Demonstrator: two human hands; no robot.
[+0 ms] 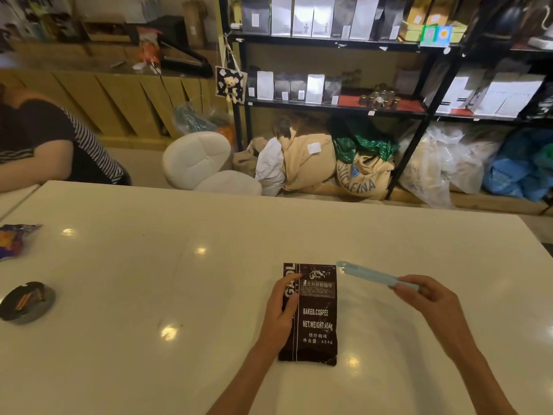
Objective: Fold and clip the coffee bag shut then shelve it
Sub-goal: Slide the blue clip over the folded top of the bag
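Two hands: left [281, 313] pressing coffee bag [314, 319], right [431, 298] gripping clip [374, 275].

Glossy white bench [209, 295] reflecting ceiling lights; on it a shiny dark foil coffee bag [317, 319], beside a translucent pale-blue plastic clip [371, 275].

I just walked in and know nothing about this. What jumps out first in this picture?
A dark coffee bag lies flat on the glossy white table, pinned by the left hand on its left side. The right hand holds a long pale blue clip just above and right of the bag's top edge, not yet on it. Behind the table, black shelves are lined with more bags, with burlap sacks below.
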